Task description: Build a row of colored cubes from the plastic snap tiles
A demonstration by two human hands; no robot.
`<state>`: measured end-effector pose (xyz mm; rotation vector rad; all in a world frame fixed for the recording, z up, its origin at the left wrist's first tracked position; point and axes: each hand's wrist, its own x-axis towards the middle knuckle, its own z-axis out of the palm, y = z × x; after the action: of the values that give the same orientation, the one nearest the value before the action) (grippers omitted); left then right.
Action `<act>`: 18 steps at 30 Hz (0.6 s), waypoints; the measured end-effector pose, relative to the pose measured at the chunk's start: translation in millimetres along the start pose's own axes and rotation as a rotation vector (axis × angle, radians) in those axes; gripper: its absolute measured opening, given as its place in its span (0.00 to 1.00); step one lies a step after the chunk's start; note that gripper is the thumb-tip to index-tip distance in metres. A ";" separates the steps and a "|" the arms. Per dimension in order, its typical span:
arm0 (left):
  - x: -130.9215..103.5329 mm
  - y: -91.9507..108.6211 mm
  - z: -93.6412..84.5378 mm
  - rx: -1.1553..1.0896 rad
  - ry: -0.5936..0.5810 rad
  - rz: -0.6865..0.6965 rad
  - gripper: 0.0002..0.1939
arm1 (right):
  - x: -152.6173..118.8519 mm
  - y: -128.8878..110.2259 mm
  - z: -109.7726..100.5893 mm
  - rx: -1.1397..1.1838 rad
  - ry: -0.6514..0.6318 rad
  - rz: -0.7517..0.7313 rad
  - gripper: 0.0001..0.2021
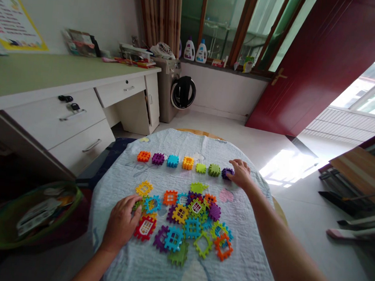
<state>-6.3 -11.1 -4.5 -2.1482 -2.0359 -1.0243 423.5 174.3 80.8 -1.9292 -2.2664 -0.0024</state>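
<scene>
My left hand point(122, 221) rests at the left edge of a loose pile of plastic building blocks, its thumb and forefinger around a green block point(137, 204) that is partly hidden. Close to it lie a blue frame block point(152, 204), a yellow frame block point(144, 188) and a red window block point(145, 228). My right hand point(241, 173) is at the right end of a row of small stacks, fingers apart, thumb against a dark purple stack point(227, 173). Beside that stack stands a green stack point(214, 170); farther left come lime, yellow, blue, purple and orange ones.
A pale patterned cloth point(117, 174) covers the round table. Left are a desk point(50, 77) with drawers and a green-rimmed basket point(41, 216). A washing machine point(167, 85) with its door open stands behind; a red door point(304, 58) is at the right.
</scene>
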 end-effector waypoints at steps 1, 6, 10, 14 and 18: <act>0.0 0.1 -0.2 -0.002 0.001 -0.003 0.13 | -9.5 -2.4 -2.4 0.042 0.069 -0.013 0.25; 0.4 -0.2 -0.1 -0.012 -0.001 -0.014 0.14 | -76.4 -11.9 10.6 0.289 0.198 -0.134 0.17; 1.4 0.8 0.0 -0.028 -0.017 -0.001 0.15 | -122.3 -15.8 40.6 0.315 0.163 -0.079 0.14; 0.6 4.0 -1.3 -0.038 -0.039 0.028 0.16 | -142.1 -21.3 59.8 0.264 0.179 0.014 0.12; -0.5 5.6 -2.1 -0.028 -0.062 0.044 0.18 | -145.1 -26.8 63.3 0.208 0.209 0.046 0.12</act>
<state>-2.2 -13.3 -0.7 -2.2548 -2.0025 -0.9989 411.4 34.5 2.8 -1.7843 -2.0027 0.0348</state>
